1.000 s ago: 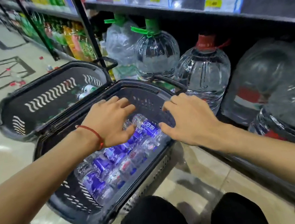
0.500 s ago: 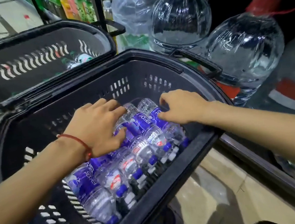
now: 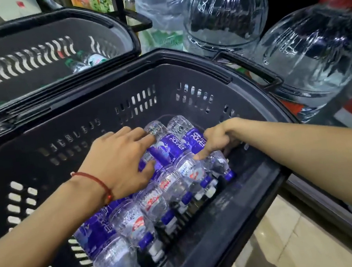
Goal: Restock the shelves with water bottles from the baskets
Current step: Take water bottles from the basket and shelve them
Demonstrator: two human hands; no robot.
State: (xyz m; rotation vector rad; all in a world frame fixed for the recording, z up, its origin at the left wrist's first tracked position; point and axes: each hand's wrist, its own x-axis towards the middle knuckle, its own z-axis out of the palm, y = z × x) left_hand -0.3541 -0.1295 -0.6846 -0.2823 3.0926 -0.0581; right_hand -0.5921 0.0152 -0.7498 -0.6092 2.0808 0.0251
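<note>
**Head view.** My left hand (image 3: 120,161) and right hand (image 3: 217,141) are both down inside the near basket (image 3: 182,55), apart from each other, with two purple-labelled bottles showing between them. The water bottles (image 3: 166,150) lie on their sides in a packed diagonal row from lower left to centre of the frame, caps toward the lower right. None is on a shelf yet.

The left hand, with a red cord (image 3: 95,180) at its wrist, lies over the upper end of the row. Its fingers are nearly straight and its thumb rests against a label, and I cannot tell whether it grips yet. The right hand's fingers curl round the bottle at the right end of the row, forefinger tip pressing on clear plastic.

*Handling, as I judge it.* These are small, full bottles, light enough for one hand each. The thin walls give under a squeeze, and the bare plastic looks slick. I would take each round the labelled waist, where the wrap gives friction. Because the bottles lie tight together, one end must be tipped up before my fingers can close round it.

A second basket (image 3: 22,41), at upper left, holds a few green-capped bottles (image 3: 90,60). Large water jugs (image 3: 312,50) stand at upper right, touching the near basket's rim.
</note>
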